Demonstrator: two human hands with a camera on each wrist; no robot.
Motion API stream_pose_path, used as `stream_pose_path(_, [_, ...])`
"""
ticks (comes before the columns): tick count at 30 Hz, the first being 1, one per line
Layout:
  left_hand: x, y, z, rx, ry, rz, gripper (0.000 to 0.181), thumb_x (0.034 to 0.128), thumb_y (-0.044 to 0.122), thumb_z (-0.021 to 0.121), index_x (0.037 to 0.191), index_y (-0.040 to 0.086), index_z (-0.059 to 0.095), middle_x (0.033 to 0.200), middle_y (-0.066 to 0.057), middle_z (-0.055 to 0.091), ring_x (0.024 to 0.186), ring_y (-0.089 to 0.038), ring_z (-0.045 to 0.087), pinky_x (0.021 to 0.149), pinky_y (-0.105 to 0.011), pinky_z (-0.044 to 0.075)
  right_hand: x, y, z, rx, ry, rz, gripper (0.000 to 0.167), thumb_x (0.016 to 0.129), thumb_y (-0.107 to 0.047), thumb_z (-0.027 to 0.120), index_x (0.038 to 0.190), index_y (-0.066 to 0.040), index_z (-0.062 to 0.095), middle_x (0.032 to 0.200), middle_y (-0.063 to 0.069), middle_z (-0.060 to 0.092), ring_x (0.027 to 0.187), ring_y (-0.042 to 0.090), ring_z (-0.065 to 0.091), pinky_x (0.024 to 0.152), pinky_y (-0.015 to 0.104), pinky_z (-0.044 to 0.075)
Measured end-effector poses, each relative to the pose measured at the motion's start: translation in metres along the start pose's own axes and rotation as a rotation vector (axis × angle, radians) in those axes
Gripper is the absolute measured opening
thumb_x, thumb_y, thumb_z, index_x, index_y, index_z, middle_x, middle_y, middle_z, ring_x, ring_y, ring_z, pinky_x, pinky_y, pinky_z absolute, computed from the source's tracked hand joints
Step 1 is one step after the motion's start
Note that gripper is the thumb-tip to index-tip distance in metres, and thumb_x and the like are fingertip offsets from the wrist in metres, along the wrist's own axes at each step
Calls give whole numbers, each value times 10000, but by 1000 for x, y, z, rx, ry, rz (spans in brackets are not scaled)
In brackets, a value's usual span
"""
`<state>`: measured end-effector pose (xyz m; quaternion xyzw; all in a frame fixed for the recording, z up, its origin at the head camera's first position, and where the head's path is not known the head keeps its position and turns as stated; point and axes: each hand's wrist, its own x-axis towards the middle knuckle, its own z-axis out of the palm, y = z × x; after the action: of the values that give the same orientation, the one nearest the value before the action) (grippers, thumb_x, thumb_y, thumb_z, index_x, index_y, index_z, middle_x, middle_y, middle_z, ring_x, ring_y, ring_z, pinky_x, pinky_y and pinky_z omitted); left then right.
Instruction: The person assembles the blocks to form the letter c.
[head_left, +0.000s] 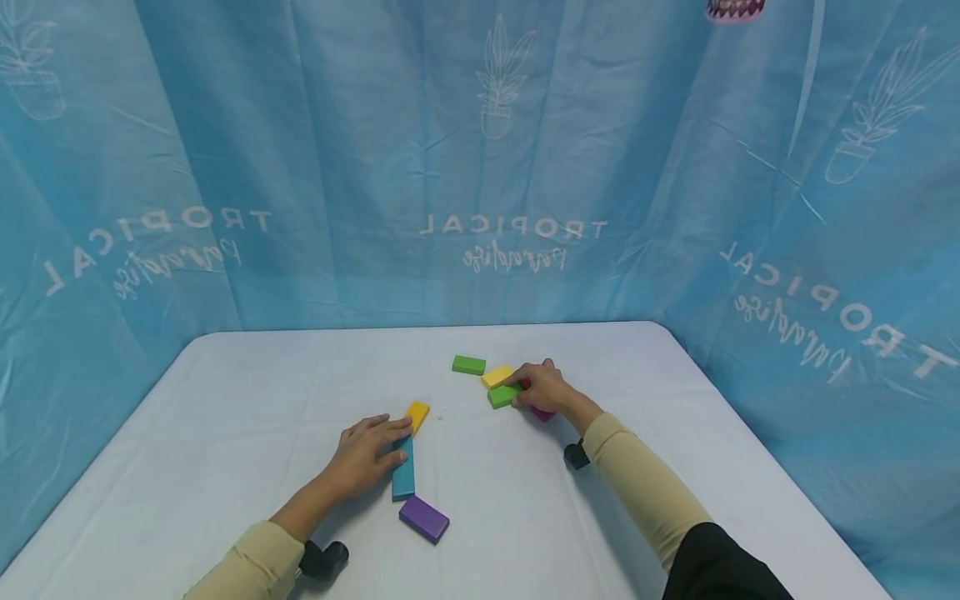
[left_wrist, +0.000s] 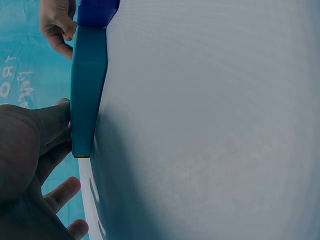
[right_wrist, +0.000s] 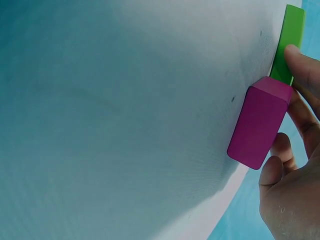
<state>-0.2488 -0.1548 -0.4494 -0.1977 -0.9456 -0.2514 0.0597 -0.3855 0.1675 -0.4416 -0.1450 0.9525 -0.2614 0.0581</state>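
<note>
A blue curtain is hanging behind the white worktop and along both its sides. Printed potted plants and mirrored "TROPICAL Paradise" lettering are repeating across it; a dark pink patterned shape is showing high up.

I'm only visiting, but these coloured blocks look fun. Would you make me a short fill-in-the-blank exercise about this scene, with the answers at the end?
Of the yellow block, blue block and purple block near the left hand, the middle one is ____.
Counting the one at the right hand, the head view's visible green blocks number ____.
The large mirrored lettering on the curtain, read the right way round, says ____.
The tabletop's colour is ____.
Missing words: blue; two; TROPICAL; white.
</note>
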Motion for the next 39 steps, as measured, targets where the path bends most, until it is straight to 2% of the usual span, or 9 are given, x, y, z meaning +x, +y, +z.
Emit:
stream_pose_path(19, [0,-1,1,8,5,1,418,882,151,702,1279,52,621,1370,-69,544,1317,-373,378,1027,-631,231,0,0,0,-2,5,-9,335,794,-182,790,1122,-227,735,1146,-18,620,1022,234,400,872,438,381])
stream_pose_path(32, [1,1,-1,2,4,-2,425,881,145,703,1285,47,614,1372,-76,541,1316,-381,376,1024,-634,231,-1,-14,-5,12,17,-66,321,815,-157,759,1132,-197,726,1169,-22,629,990,218,395,815,388,373])
stream_pose_path(39, [0,1,0,7,4,0,424,880,146,703,1284,47,616,1369,-81,543,1315,-381,379,1024,-638,231,-1,-21,-1,60,44,-139,312,799,-130,772,1104,-177,731,1124,-39,649,937,211,382,763,348,354])
